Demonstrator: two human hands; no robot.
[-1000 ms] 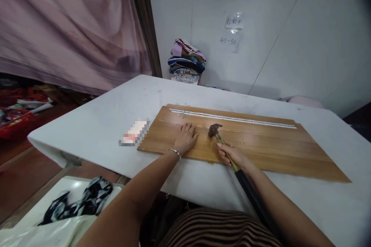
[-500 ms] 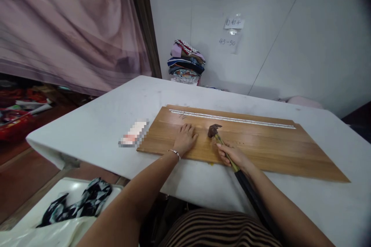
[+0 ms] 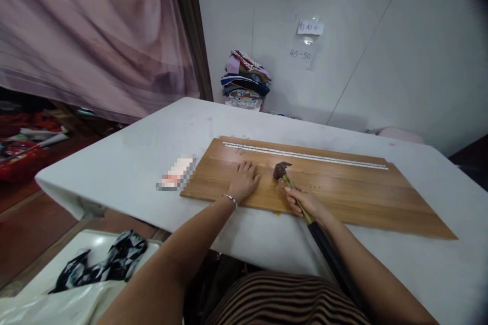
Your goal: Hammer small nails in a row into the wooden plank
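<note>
1. Clamped in the fingers of the right hand [image 3: 301, 200]: a long claw hammer [image 3: 324, 245] with a dark rusty-brown metal head, yellowish-green shaft and black grip. Held on the yellowish part, close behind the head.
2. Long axis of the hammer: diagonal. Head forward and to the left of the right fingers; black grip running back toward the body, beside the right forearm.
3. Hammer head over a brown, wood-grained rectangular board [image 3: 366, 188], in the gap between both hands. Right hand nearer, around the shaft; left hand [image 3: 244, 181] to the left of the head, apart from it. Contact between head and wood: cannot tell.
4. Left hand palm down on the board, fingers outstretched and slightly apart, closed on nothing. At the wrist, a thin silvery bracelet [image 3: 232, 199].
5. Just beyond the right hand, a short row of small dark dots [image 3: 314, 187]; nails or holes, cannot tell. Near the board's far edge, two narrow white strips [image 3: 305, 157], side by side.
6. Under the board, a white counter [image 3: 152, 127]; just left of the board, a pixelated pale item [image 3: 177, 171].
</note>
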